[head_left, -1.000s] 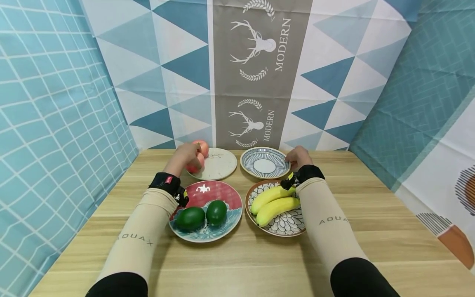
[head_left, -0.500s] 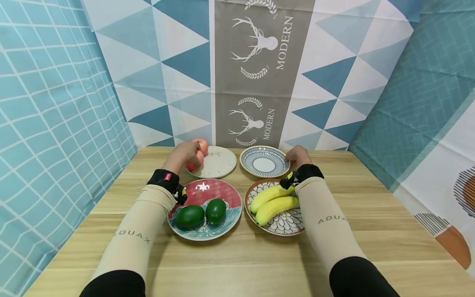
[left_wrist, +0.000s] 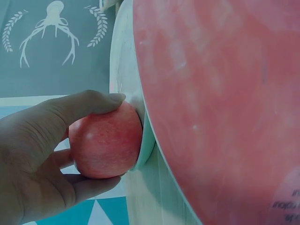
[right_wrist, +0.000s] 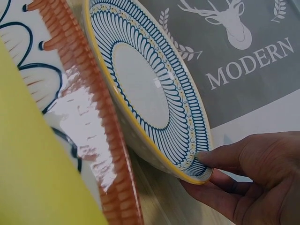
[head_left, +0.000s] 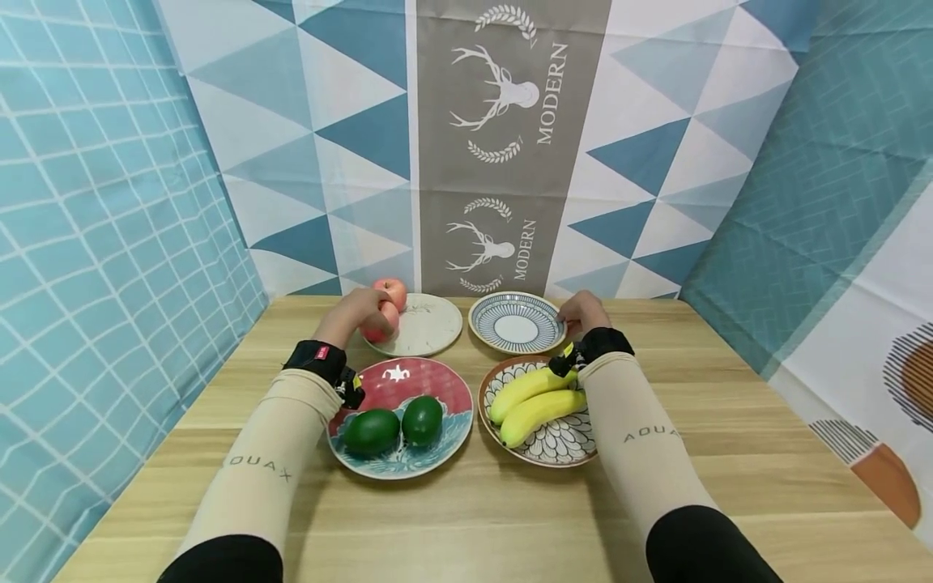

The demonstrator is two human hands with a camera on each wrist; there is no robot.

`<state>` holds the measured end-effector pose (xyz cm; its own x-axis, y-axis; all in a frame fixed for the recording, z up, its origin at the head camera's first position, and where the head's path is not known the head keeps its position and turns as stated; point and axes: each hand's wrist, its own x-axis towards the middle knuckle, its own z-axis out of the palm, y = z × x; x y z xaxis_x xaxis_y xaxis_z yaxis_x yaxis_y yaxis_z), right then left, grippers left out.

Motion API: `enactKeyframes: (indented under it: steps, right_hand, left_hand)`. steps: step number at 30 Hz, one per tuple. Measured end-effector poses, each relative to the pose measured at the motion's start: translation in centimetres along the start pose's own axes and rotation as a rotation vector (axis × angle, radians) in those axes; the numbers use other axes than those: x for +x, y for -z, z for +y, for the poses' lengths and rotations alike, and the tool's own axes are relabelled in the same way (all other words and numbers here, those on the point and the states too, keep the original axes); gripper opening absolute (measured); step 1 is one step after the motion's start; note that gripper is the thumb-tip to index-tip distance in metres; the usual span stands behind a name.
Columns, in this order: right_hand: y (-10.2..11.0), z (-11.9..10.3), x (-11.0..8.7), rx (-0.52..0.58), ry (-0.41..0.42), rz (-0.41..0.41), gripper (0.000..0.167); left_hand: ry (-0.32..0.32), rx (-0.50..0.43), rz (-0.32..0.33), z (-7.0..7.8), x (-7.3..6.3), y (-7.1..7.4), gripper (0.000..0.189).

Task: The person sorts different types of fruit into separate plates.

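My left hand (head_left: pixel 355 312) grips a red apple (left_wrist: pixel 107 140), with the thumb over its top and fingers below it in the left wrist view. That apple sits at the left side of a whitish plate (head_left: pixel 433 328), and a second apple (head_left: pixel 392 293) lies just behind it. On the other side, my right hand (head_left: pixel 585 310) pinches the right rim of a blue-striped plate (right_wrist: pixel 140 84) between thumb and fingers. The thumb lies on the plate's inner edge and the fingers are underneath. Nothing lies on this striped plate.
Nearer me, a red and blue plate (head_left: pixel 452 389) bears two dark green avocados (head_left: pixel 397 427). Beside it, a brown-rimmed patterned plate (head_left: pixel 557 445) holds two bananas (head_left: pixel 539 413), partly under my right wrist. A patterned cloth backdrop (head_left: pixel 510 162) stands behind the wooden table (head_left: pixel 452 526).
The head view has shifted slightly. Both hands keep their holds, and the apples and plates stay where they were.
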<state>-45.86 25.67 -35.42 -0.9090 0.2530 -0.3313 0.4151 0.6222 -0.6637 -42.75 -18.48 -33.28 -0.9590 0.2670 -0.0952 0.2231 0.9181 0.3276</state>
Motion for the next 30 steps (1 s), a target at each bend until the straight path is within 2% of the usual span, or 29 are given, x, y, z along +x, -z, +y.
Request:
enactKeyframes:
  steps: [2,7,13,17,21,23,26,30]
  right_hand:
    - [0.0,0.2,0.0,-0.003,0.012,0.004,0.033]
    - [0.0,0.2,-0.2,-0.04,0.039,0.034,0.029]
    - [-0.1,0.2,-0.1,-0.043,0.046,0.028,0.027]
    - [0.0,0.3,0.3,-0.035,0.036,0.028,0.028]
    - [0.0,0.5,0.7,-0.047,0.038,0.021,0.029]
    - [0.0,0.6,0.7,-0.056,0.038,0.022,0.029]
    - [0.0,0.7,0.6,-0.056,0.031,0.03,0.028]
    - [-0.1,0.5,0.3,-0.06,0.022,0.049,0.029]
  left_hand:
    - [-0.028,0.034,0.017,0.0,0.2,-0.1,0.069]
    - [-0.046,0.059,0.024,0.2,0.3,-0.2,0.07]
    - [-0.055,0.033,0.005,0.8,-0.3,-0.1,0.067]
    - [-0.111,0.036,0.011,1.5,-0.4,-0.3,0.069]
    - [-0.215,0.065,0.08,2.8,-0.1,-0.4,0.059]
    - [-0.247,0.069,0.105,3.6,0.1,-0.4,0.054]
    - [-0.252,0.072,0.116,4.8,0.5,-0.3,0.052]
    - [-0.239,0.087,0.113,6.7,1.1,0.0,0.061]
